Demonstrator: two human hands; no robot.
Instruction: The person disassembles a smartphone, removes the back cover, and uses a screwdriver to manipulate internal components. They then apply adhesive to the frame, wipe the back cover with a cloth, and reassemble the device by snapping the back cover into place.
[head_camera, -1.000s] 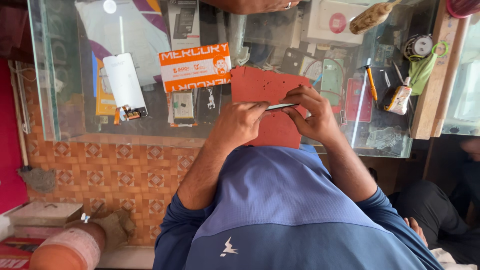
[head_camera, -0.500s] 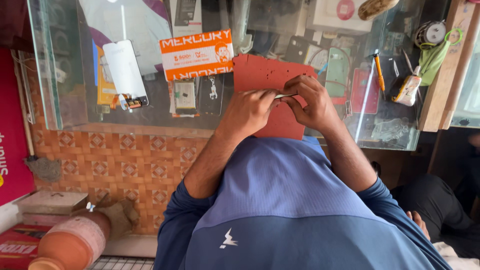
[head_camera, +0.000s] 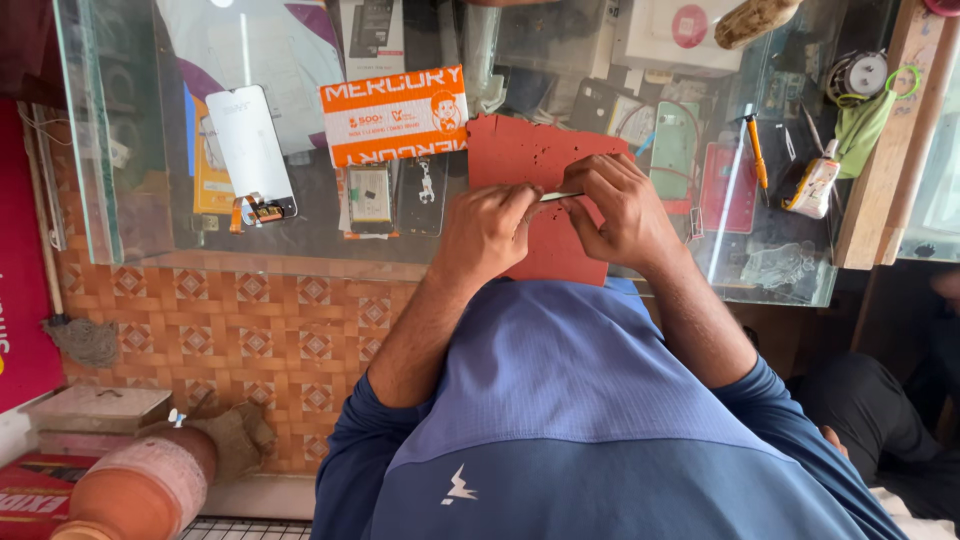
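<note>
Red mat (head_camera: 530, 160) lies mid-surface on the glass surface (head_camera: 300, 235); both hands, left hand (head_camera: 487, 232) and right hand (head_camera: 622, 205), pinch a thin metal tool (head_camera: 560, 196) above it. A slip could likely flick the tool toward the near edge; fingers hide any small part.

Only 1 view was given, from a camera worn on the person's head. It looked steeply down over the chest, near enough that the blue shirt (head_camera: 590, 430) filled the lower middle of the frame. The glass counter (head_camera: 300, 235) ran across the top, the tiled floor (head_camera: 250, 340) lay at lower left, and both hands met at upper centre.
</note>
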